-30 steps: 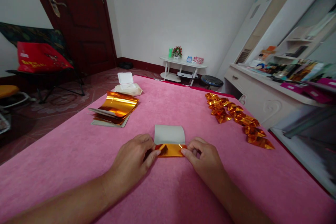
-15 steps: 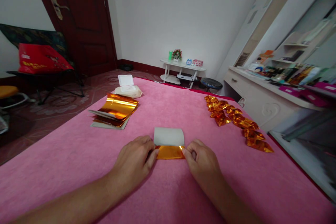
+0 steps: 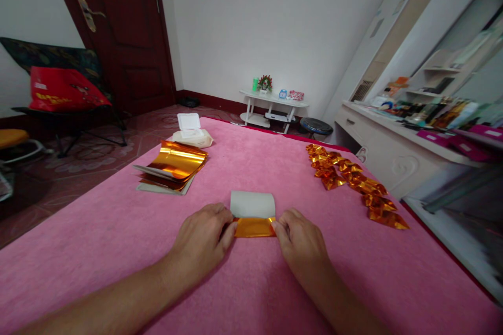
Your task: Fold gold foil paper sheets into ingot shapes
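A sheet of gold foil paper (image 3: 254,227) lies in front of me on the pink cloth (image 3: 251,282). Its near part is folded over with the gold side up, and the grey-white back shows on the far part, which curls a little. My left hand (image 3: 208,233) pinches the left end of the fold between thumb and fingers. At the right end, my right hand (image 3: 301,238) grips the fold in the same way. To the far left is a loose stack of gold foil sheets (image 3: 178,159). Several folded gold foil pieces (image 3: 357,180) stand in rows at the right.
A pack of wipes (image 3: 193,137) with its lid up sits behind the stack. Beyond the cloth are a small white table (image 3: 275,97) and a round black stool (image 3: 315,125). A cluttered white dresser (image 3: 393,141) borders the right side, and a chair with a red bag (image 3: 65,89) the left.
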Available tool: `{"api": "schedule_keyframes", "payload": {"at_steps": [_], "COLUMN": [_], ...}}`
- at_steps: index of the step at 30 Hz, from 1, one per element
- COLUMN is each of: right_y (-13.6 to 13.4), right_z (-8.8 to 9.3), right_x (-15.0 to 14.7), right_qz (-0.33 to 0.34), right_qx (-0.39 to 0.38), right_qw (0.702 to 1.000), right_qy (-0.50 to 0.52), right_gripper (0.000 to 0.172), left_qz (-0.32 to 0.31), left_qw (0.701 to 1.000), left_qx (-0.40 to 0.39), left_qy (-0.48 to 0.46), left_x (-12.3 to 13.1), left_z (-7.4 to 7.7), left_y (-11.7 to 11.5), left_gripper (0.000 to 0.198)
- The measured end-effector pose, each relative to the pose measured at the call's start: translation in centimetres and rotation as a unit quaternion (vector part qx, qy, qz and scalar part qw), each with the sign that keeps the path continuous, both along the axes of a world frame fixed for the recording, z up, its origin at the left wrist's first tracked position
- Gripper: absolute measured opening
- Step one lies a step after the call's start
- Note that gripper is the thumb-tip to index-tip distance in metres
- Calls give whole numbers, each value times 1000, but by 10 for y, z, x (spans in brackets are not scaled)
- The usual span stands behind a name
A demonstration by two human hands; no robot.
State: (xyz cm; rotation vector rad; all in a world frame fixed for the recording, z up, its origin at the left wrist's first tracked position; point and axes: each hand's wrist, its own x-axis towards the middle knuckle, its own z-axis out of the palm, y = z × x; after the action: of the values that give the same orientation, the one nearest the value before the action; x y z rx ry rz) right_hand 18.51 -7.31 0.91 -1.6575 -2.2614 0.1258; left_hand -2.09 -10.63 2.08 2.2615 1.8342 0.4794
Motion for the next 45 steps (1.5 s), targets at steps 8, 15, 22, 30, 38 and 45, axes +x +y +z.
{"api": "schedule_keyframes", "payload": {"at_steps": [8,15,22,30,38,45], "right_y": [2,2,4,11,12,11], "right_z": [1,1,0,-7,-11,3], "right_x": [-4,-2,2,5,6,6], "right_qz": [-20,-17,8,29,38,54], "right_qx": [17,1,-2,-39,-63,-17], "right_qw": [997,1000,993,971,942,890], "right_qy": [-71,-7,119,234,327,452], "right_gripper": [23,21,19,21,22,24], "left_qz": [6,9,43,74,65,-18], "left_qw": [1000,1000,999,989,984,858], "left_qx": [7,7,0,-22,-88,-161], "left_qy": [20,23,-16,-123,-138,-488], "left_x": [0,0,0,-7,-17,-3], "left_z": [-2,-1,-1,0,0,-1], "left_y": [4,6,6,13,32,36], "left_gripper": [29,26,15,48,39,30]}}
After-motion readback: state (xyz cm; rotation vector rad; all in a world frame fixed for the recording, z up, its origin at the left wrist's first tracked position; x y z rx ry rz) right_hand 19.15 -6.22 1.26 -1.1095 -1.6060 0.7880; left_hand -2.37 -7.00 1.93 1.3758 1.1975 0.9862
